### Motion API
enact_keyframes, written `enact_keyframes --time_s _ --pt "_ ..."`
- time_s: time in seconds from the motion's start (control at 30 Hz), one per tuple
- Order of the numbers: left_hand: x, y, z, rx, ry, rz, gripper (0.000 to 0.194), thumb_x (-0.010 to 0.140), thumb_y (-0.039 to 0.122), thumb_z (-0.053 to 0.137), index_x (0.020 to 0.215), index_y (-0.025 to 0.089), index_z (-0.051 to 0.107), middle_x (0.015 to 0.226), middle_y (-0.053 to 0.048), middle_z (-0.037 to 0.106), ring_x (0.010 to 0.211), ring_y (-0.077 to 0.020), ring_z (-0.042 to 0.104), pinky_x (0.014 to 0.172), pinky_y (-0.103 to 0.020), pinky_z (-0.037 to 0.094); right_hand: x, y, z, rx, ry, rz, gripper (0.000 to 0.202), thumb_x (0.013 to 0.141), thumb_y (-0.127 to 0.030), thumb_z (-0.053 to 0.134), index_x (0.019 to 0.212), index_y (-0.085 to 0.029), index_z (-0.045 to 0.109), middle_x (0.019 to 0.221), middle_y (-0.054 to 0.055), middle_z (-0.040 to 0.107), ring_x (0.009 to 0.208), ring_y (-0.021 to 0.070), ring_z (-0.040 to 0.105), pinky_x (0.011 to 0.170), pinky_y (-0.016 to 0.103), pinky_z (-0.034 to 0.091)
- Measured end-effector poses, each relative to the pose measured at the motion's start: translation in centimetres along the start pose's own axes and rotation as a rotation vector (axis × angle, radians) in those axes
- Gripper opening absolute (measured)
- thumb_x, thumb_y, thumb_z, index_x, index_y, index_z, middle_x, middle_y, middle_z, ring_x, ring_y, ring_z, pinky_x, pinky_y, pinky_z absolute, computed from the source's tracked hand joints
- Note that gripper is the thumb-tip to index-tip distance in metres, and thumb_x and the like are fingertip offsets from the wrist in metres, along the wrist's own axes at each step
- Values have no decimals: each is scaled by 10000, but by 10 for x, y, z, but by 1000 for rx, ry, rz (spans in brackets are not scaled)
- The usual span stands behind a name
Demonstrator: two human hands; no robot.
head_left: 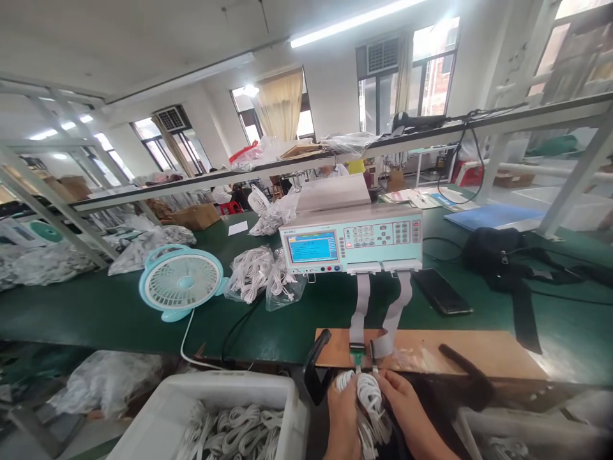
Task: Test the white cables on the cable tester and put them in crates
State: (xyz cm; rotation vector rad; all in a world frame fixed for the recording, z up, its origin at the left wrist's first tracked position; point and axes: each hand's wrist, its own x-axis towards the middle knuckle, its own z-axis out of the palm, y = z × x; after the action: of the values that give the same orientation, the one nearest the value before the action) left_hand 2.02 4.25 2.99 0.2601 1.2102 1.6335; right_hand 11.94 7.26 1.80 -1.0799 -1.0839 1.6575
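A bundle of coiled white cables (371, 399) hangs at the front edge of a wooden board (431, 351). My left hand (342, 409) is closed around the left side of the bundle. On the right, my right hand (397, 393) pinches near a cable end below the right connector. A green circuit piece (357, 358) sits at the end of the left grey ribbon cable (360, 306). The other grey ribbon cable (398, 306) bends down to a dark connector. Both ribbons come from the tester (352, 239), whose blue screen is lit.
A white bin (158, 396) of coiled cables stands at lower left. On the green table (268, 332) are a fan (184, 281), bagged cables (251, 271), a phone (441, 292) and a black bag (493, 252). A black clamp-like part (316, 364) juts out left of my hands.
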Motion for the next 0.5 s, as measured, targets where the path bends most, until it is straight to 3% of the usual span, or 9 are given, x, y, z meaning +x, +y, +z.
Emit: enact_keyframes --time_s 0.17,0.3,0.37,0.43,0.5 --pt "-2 -4 0 -23 7 18 316 538 368 792 662 125 632 601 -22 634 557 -167 602 549 -268 481 -1 3 9 31 27 3 449 616 -588 669 600 -160 531 509 -37 447 477 108 377 472 222 318" --pt "-15 -14 -3 27 0 -84 302 526 324 803 608 135 582 522 20 573 484 -122 542 475 -224 434 -19 0 4 -35 37 -9 419 657 -545 624 561 -189 425 503 -55 383 476 100 342 455 212 284" --pt "-25 -13 -5 36 -74 -221 303 563 324 789 617 142 553 503 39 541 425 -86 483 434 -204 396 -31 -4 -23 -131 3 0 379 713 -515 564 578 -193 415 513 -53 390 481 104 357 458 212 293" --pt "-32 -6 -6 -9 -133 -382 291 626 347 754 677 158 538 520 56 525 403 -70 453 431 -198 392 -46 -9 -70 -333 -20 -3 342 755 -480 503 584 -193 430 527 -41 420 493 116 394 468 218 312" --pt "-34 3 -5 -76 -162 -506 240 699 344 696 735 177 528 554 58 522 424 -79 470 455 -213 421 -62 -14 -124 -687 -17 -36 315 767 -427 475 556 -194 449 530 -22 449 511 139 444 486 231 333"
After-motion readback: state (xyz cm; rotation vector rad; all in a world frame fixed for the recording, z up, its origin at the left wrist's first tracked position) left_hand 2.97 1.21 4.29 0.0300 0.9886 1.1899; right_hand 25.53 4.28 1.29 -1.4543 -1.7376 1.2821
